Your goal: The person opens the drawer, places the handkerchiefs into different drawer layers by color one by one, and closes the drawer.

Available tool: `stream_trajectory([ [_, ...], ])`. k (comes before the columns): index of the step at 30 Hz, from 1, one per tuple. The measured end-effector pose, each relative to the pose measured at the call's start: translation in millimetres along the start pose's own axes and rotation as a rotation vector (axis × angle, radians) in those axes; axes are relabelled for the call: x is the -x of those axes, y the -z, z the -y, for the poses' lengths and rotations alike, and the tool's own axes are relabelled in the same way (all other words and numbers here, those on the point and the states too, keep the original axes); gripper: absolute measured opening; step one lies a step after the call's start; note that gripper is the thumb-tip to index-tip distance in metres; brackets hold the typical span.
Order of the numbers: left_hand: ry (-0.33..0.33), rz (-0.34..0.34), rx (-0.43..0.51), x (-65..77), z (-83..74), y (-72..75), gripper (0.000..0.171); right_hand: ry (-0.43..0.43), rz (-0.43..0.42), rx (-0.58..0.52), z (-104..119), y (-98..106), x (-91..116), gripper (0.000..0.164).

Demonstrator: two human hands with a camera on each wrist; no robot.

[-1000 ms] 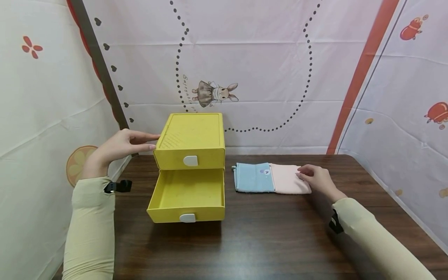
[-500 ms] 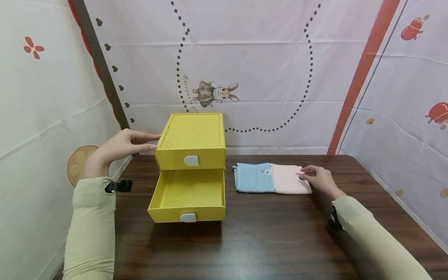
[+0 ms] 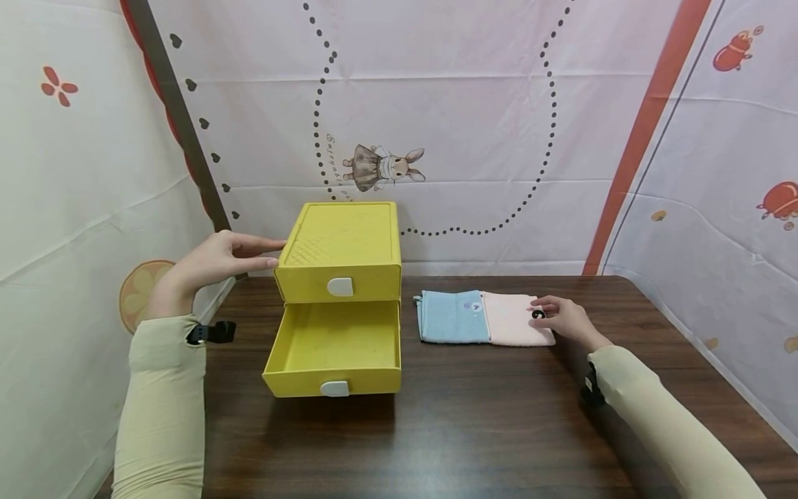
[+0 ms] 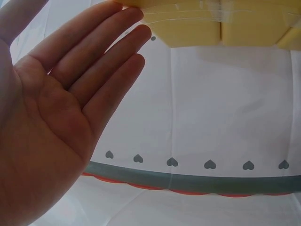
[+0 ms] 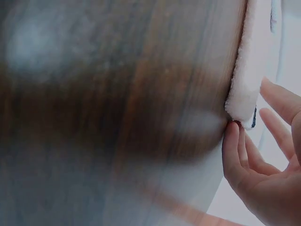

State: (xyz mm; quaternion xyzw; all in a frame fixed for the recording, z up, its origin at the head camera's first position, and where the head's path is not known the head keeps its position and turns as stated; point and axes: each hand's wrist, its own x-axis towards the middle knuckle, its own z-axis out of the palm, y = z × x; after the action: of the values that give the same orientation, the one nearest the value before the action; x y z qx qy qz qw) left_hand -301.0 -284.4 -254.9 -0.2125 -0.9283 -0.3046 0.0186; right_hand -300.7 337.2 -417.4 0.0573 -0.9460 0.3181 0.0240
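Note:
My left hand (image 3: 212,263) touches the left side of a yellow two-drawer cabinet (image 3: 343,235) with its fingertips. In the left wrist view the fingers of that hand (image 4: 99,61) are straight, and the cabinet (image 4: 197,28) shows above. A folded pink towel (image 3: 508,319) lies on the table, side by side with a folded blue towel (image 3: 451,319). My right hand (image 3: 573,324) is at the pink towel's right end, thumb and fingers parted around a small black emblem (image 3: 537,314). In the right wrist view some fingertips touch the towel's edge (image 5: 242,103).
The cabinet's lower drawer (image 3: 330,346) is pulled out and has nothing in it; the upper drawer (image 3: 374,283) is closed. Dark wood table (image 3: 474,430) extends in front. Printed cloth walls (image 3: 480,125) stand at the back and both sides.
The thumb and fingers of my right hand have spread apart on the pink towel, so the black emblem shows more fully. My left hand, the cabinet and both towels stay in place.

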Motion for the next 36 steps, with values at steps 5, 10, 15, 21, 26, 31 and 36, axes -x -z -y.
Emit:
stream_trajectory([
  [5,0.001,-0.001,0.007,0.8,0.7,-0.4,0.047,-0.029,0.037,-0.019,-0.4,0.0,-2.3,0.053],
  [10,0.000,0.000,0.012,0.8,0.7,-0.7,0.047,-0.041,0.048,-0.022,-0.9,0.0,-4.3,0.048],
  [15,-0.006,-0.002,0.008,0.5,0.9,-0.5,0.046,-0.041,0.065,-0.043,-1.4,0.3,-6.1,0.048],
  [21,-0.008,-0.001,0.000,0.6,0.0,0.2,0.046,-0.059,0.096,-0.129,-5.2,0.9,-8.7,0.051],
  [26,-0.010,-0.002,0.001,0.8,-0.5,0.5,0.046,-0.067,0.133,-0.191,-7.2,2.6,-9.5,0.055],
  [31,-0.011,-0.005,-0.003,0.8,-0.6,0.7,0.046,-0.063,0.151,-0.220,-5.4,5.3,-6.9,0.059],
  [36,-0.012,-0.004,-0.005,1.5,-1.1,0.9,0.046,-0.058,0.152,-0.223,-6.5,7.9,-4.1,0.061],
])
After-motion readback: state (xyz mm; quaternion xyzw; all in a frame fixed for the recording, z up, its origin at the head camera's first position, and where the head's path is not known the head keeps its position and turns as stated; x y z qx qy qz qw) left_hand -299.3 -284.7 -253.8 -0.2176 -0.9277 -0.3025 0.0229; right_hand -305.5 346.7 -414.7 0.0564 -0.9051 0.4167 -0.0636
